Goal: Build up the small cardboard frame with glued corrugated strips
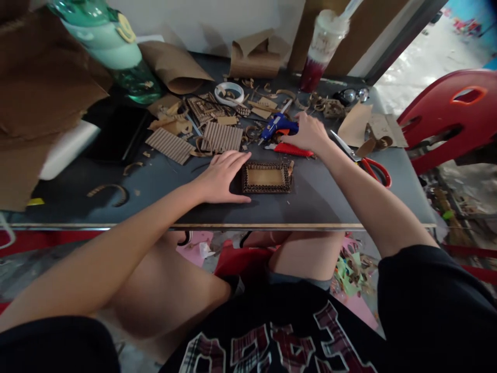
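My left hand (223, 178) rests on the table with fingers spread, thumb apart, at the left side of a small rectangular box (267, 177) with walls of corrugated cardboard strips. The box lies flat with its hollow side up. Farther back, my right hand (308, 133) curves around the handle end of a blue glue gun (277, 124), whose nozzle points toward the front left. Part of the handle is hidden by the fingers. Below this hand lies a red utility knife (293, 150).
Corrugated cardboard pieces (222, 137) and curled scraps litter the table's back half, around a white tape roll (229, 94). Red-handled scissors (365, 160) lie at right. A green bottle (116, 62) and black phone (120, 133) are left; a drink cup (320, 52) stands behind.
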Available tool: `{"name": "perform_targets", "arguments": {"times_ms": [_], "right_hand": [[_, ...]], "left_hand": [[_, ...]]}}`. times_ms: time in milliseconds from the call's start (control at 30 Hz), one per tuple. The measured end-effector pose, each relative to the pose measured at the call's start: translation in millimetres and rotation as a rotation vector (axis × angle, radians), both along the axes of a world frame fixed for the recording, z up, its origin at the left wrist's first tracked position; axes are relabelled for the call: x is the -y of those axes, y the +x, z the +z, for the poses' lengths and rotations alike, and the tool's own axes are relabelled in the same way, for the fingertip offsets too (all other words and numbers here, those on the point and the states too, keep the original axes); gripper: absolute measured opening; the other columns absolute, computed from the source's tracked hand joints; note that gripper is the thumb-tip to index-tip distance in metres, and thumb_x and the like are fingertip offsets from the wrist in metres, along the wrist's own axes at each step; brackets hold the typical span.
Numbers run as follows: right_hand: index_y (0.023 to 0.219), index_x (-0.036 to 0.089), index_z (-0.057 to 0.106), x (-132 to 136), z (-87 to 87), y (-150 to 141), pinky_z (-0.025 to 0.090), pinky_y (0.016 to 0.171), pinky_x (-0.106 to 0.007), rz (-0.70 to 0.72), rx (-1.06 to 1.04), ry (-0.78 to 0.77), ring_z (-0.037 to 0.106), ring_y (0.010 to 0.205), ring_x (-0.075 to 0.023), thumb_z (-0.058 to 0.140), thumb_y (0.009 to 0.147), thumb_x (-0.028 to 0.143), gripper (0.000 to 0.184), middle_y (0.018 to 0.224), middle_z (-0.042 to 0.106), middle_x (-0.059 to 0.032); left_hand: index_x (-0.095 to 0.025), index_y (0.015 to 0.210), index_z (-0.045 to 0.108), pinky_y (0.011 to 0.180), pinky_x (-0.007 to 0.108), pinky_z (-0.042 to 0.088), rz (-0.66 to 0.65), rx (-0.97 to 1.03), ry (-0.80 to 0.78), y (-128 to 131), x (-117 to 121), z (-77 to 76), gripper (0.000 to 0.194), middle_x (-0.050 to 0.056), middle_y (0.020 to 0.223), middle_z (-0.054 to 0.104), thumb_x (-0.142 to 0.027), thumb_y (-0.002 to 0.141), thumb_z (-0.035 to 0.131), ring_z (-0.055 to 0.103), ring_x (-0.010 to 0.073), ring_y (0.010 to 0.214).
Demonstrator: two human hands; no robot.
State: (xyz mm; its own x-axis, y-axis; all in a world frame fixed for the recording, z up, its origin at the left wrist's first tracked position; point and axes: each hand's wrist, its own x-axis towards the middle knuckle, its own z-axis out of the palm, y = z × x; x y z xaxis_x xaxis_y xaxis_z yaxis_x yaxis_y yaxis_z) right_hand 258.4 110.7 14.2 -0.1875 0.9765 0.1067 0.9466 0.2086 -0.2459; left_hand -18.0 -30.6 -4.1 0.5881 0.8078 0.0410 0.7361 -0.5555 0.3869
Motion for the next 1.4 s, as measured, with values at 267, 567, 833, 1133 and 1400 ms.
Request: {"name": "perform_targets", "arguments": {"times_ms": [267,567,833,1133,1400], "right_hand": [[0.091,0.022,0.065,-51.2,-37.0,13.8,0.055,0.088,-0.058,0.238,-0.139,0.229,0.065,0.1,-0.0371,0.082,0.067,0.055,0.044,0.097,0.07,-0.0134],[0.119,0.033,0.05,5.2,-18.0,29.7,0.049,0.089,-0.047,0.233,-0.222,0.468,0.059,0.103,-0.0276,0.037,0.097,0.069,0.044,0.101,0.07,-0.0084],[0.128,0.023,0.05,25.7,-36.1,16.9,0.046,0.098,-0.065,0.325,-0.294,0.412,0.055,0.113,-0.038,0.057,0.091,0.052,0.047,0.12,0.059,-0.0155],[0.119,0.027,0.056,34.0,-31.3,8.6,0.046,0.098,-0.065,0.389,-0.264,0.359,0.056,0.114,-0.0387,0.059,0.089,0.051,0.039,0.117,0.062,-0.0111],[0.115,0.026,0.058,36.2,-30.6,5.9,0.044,0.099,-0.066,0.364,-0.314,0.401,0.059,0.111,-0.0391,0.062,0.083,0.042,0.036,0.115,0.066,-0.0104]], "left_hand": [[-0.008,0.15,0.04,0.118,0.061,0.032,-0.018,0.088,0.057,2.8,-4.3,-11.0,0.106,0.026,0.146,0.048,-0.079,0.075,0.063,0.039,0.043,0.14],[-0.011,0.155,0.03,0.115,0.061,0.033,-0.008,0.188,0.04,-1.5,-8.6,-13.6,0.118,0.022,0.14,0.054,-0.08,0.068,0.07,0.044,0.0409,0.132],[-0.011,0.147,0.043,0.112,0.056,0.038,-0.002,0.208,0.083,-2.2,-9.2,-13.4,0.102,0.019,0.131,0.06,-0.076,0.073,0.068,0.051,0.0375,0.124],[-0.014,0.145,0.047,0.111,0.055,0.04,-0.029,0.214,0.056,-1.7,-9.3,-10.7,0.099,0.018,0.131,0.062,-0.075,0.071,0.072,0.054,0.0369,0.123],[-0.014,0.14,0.051,0.11,0.052,0.042,-0.036,0.196,0.099,0.5,-6.1,-8.3,0.091,0.016,0.128,0.064,-0.071,0.073,0.072,0.055,0.0349,0.122]]}}
